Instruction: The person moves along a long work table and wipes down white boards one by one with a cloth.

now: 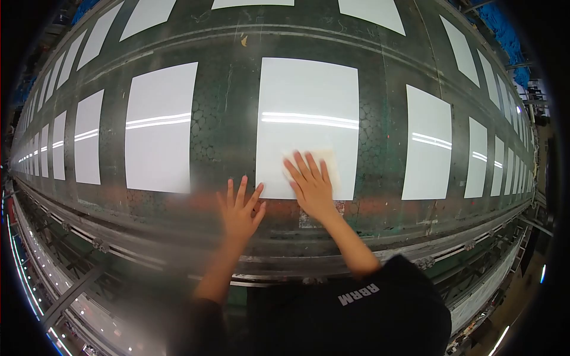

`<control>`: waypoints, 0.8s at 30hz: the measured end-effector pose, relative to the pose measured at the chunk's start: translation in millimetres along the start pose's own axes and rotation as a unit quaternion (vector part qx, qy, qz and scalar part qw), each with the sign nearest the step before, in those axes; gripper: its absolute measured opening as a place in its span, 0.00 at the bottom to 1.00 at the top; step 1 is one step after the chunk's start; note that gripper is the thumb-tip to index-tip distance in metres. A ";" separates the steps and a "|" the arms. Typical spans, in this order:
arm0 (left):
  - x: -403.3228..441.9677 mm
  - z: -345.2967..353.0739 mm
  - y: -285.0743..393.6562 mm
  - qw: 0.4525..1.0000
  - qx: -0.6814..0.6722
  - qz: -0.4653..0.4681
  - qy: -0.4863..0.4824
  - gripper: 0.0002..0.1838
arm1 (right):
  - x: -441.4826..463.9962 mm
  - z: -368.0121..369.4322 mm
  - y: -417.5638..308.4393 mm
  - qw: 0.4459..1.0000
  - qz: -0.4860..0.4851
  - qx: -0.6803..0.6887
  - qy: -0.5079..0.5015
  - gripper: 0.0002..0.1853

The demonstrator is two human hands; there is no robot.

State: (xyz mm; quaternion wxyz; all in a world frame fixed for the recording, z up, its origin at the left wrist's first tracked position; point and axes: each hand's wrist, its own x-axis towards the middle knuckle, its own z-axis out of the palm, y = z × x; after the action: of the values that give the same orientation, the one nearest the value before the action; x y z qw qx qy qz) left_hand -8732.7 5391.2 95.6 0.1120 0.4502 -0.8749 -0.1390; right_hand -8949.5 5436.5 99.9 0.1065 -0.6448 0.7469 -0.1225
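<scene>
A glossy white sheet (309,89) lies flat on the long dark green table in front of me. My right hand (312,184) rests on its lower part, fingers spread, over a thin cream cloth or paper piece (332,166). The palm hides much of that piece, so its exact kind is unclear. My left hand (240,210) is spread at the sheet's lower left corner, fingertips on or just above the table; the thumb reaches near the sheet's edge. Nothing shows in its fingers.
More white sheets line the table, including one to the left (157,154) and one to the right (424,160), with another row beyond. A metal rail (285,264) runs along the near edge. Blue material (502,26) hangs at the far right.
</scene>
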 end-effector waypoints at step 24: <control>-2.4 3.0 -9.5 1.000 -0.004 0.019 0.022 0.25 | -112.2 -3.6 40.1 0.888 0.141 0.437 0.021 0.22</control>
State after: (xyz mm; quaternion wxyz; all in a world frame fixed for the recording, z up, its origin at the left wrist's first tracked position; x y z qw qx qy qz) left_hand -8725.1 5388.3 89.4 0.1356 0.4359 -0.8802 -0.1302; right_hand -8971.9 5553.1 90.6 0.3777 -0.4181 0.7032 -0.4337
